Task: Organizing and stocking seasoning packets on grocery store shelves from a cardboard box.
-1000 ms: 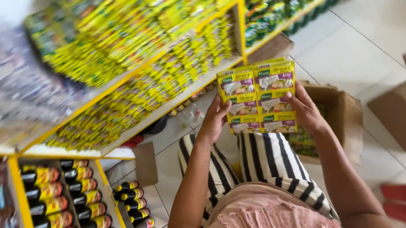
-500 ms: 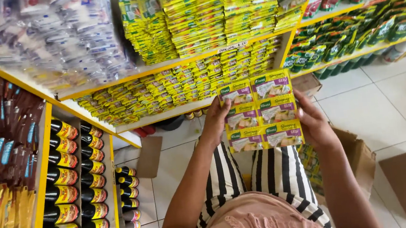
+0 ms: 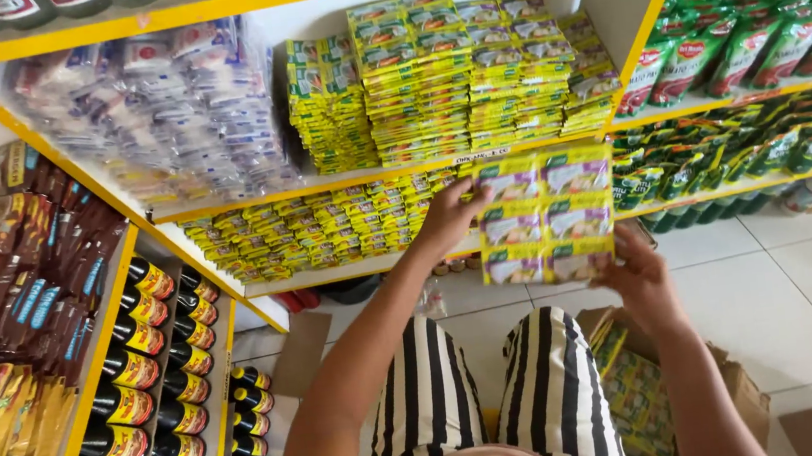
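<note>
Hands, left hand and right hand, grip the sachet sheet, now raised nearer the shelf's front edge.

Left hand: the left hand grips the left edge of a flat yellow-and-green sheet of joined sachets, fingers curled around it.
Right hand: the right hand holds the sheet's lower right corner from below.
Sheet: upright, stretched between both hands, six panels in two columns.
Above the hands: tall stacks of matching yellow-green sachet packs on a yellow-edged white shelf.
Behind the left hand: a lower row of yellow sachets.
Left of the left hand, well apart: dark bottles with red-and-yellow labels.
Below the right hand: an open brown cardboard box on the white tiled floor.
Right of the hands: green pouches.
</note>
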